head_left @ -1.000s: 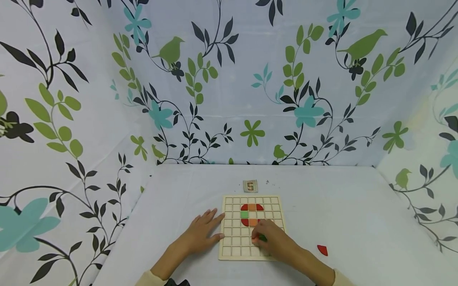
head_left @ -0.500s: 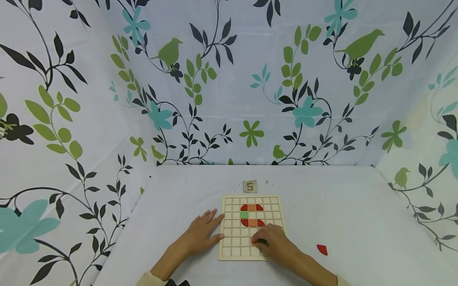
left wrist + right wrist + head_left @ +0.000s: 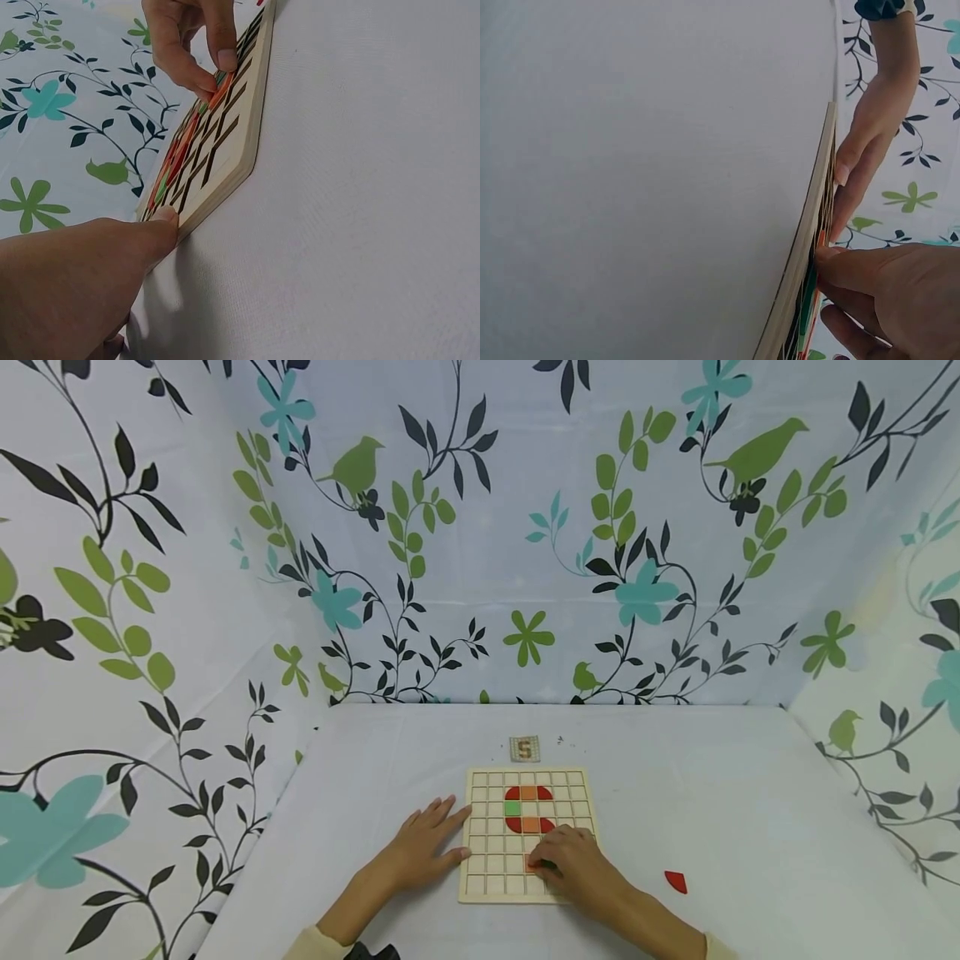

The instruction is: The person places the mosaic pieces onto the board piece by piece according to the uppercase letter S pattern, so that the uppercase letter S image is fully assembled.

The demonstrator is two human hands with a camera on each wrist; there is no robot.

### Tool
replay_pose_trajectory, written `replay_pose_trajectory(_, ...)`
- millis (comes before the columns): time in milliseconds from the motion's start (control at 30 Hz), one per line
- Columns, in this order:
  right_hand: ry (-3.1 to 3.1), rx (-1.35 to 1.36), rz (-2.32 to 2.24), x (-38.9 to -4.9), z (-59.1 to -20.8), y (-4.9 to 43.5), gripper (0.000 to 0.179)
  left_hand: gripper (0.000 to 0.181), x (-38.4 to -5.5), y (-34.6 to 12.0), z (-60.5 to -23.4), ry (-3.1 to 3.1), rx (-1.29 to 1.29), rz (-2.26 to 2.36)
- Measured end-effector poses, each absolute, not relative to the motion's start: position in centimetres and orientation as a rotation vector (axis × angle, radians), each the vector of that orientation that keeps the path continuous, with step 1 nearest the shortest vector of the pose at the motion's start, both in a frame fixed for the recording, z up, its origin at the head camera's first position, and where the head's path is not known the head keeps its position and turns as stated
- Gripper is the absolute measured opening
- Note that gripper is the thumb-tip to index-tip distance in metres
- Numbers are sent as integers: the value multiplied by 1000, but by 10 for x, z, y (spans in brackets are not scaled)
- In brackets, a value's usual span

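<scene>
A wooden grid board (image 3: pixel 487 887) lies on the white table with coloured tiles in its cells. Red quarter-round tiles (image 3: pixel 545 792), orange squares (image 3: pixel 528 792) and a green square (image 3: pixel 512 808) form a curved figure in its upper half. My right hand (image 3: pixel 581 867) is over the lower right of the board, thumb and fingertips pinching an orange tile (image 3: pixel 222 90) at a cell. A green tile (image 3: pixel 808 307) beside those fingers shows in the right wrist view. My left hand (image 3: pixel 425 846) has its fingers spread, thumb and fingertip touching the board's left edge.
A small card with an S-like figure (image 3: pixel 524 748) lies beyond the board. One loose red quarter-round tile (image 3: pixel 676 882) is on the table to the right. Patterned cloth (image 3: pixel 450 568) with leaves and birds hangs behind and at both sides.
My right hand has shifted slightly toward me, uncovering a red tile at the figure's lower right. The green tile under it has gone from the head view. My left hand stays still.
</scene>
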State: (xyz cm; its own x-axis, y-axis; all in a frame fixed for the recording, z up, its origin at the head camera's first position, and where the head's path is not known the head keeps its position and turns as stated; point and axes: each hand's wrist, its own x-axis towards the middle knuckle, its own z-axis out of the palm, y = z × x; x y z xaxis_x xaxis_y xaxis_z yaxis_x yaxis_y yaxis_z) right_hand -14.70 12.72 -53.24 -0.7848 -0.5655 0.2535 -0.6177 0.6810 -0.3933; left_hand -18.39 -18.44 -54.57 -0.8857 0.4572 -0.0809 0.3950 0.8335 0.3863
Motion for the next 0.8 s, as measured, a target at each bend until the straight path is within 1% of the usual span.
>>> replay_pose_trajectory(200,-2780,982,656,-147,-530,134,11,71,-184,-184,-544,2842,681,563)
replay_pose_trajectory(333,-2805,886,686,-144,-526,151,13,72,-184,-183,-545,2837,673,557)
replay_pose_trajectory(533,-2903,652,762,-146,-517,205,23,72,-183,-184,-546,2843,671,540)
replay_pose_trajectory(700,-3128,440,822,-147,-505,255,34,72,-185,-184,-546,2837,671,545)
replay_pose_trajectory(800,-3212,417,871,-145,-502,278,40,73,-186,-184,-548,2828,671,546)
